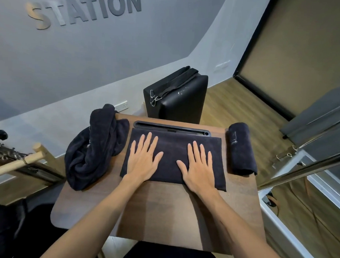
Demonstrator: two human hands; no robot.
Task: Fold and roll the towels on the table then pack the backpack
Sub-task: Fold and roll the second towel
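A dark navy towel (174,146) lies folded flat in a rectangle in the middle of the small wooden table (161,212). My left hand (143,157) lies flat on its left half with fingers spread. My right hand (197,165) presses flat on its right half. A rolled dark towel (241,148) lies at the table's right edge. A crumpled heap of dark towels (94,147) hangs over the table's left side. A black padded bag (178,96) with a strap and metal clips stands on the floor behind the table.
A black slotted holder (172,127) runs along the table's far edge, just behind the folded towel. A wooden pole (17,164) and dark gear sit at the left. A metal-framed bench (300,163) stands close on the right. Grey wall behind.
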